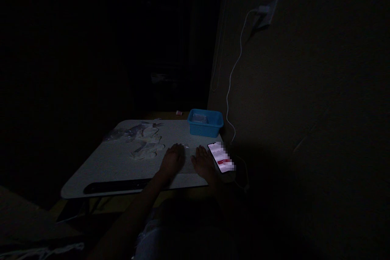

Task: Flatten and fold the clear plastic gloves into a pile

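The scene is very dark. My left hand lies palm down on the white table, its fingers stretched forward. To its right, my right hand also rests palm down with fingers extended and the thumb apart. Between and partly under both hands is a thin, clear sheet or bag of plastic, hard to make out and partly hidden by them. Just right of my right hand lies a lit phone, screen up. Left of my left hand are crumpled whitish pieces, possibly gloves.
A blue basket holding a clear-wrapped packet stands at the table's back right. Crumpled clear plastic lies at the left. A white cable hangs from a wall socket. A black slot runs along the front edge.
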`<state>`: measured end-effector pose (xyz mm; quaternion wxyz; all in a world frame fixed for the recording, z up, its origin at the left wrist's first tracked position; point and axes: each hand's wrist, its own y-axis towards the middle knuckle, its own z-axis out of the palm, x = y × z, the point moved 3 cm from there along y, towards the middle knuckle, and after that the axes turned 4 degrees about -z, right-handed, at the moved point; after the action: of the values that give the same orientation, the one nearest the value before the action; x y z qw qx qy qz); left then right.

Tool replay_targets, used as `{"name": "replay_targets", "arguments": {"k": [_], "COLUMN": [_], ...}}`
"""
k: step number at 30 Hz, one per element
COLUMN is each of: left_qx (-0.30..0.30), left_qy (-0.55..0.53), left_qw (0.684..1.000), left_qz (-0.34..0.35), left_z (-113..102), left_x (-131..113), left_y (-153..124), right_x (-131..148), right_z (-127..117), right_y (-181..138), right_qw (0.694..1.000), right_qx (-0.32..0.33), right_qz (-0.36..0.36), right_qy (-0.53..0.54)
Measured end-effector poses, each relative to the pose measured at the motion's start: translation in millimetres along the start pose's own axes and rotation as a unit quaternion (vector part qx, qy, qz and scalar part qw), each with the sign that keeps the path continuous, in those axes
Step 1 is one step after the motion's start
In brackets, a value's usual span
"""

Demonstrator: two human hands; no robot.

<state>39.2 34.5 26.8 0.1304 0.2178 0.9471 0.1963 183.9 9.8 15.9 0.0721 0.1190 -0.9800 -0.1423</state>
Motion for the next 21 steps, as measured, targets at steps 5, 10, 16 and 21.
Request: {"name": "replay_targets", "arguments": {"k": [5, 10, 16, 21], "left_qx": [0.07, 0.065, 0.043, 0.056], "left_qy": [-0.017, -0.033, -0.005, 0.043], "left_qw": [0.996, 0.997, 0.999, 0.998], "left_qz": [0.057, 0.029, 0.027, 0.005], "left_z": [17, 31, 34, 28], "left_x": [-40, -38, -26, -18], "left_y": [10, 7, -3, -12], "right_x": [1, 2, 2, 0], "right_z": [-1, -4, -3, 1], "right_y": [-1, -2, -1, 0], "right_qw": [1.0, 1.0, 1.0, 1.0], "right_qx": [0.009, 0.012, 0.004, -0.007], "right_qz": [-0.009, -0.006, -0.005, -0.007], "right_qy": [-0.018, -0.023, -0.015, -0.024]}}
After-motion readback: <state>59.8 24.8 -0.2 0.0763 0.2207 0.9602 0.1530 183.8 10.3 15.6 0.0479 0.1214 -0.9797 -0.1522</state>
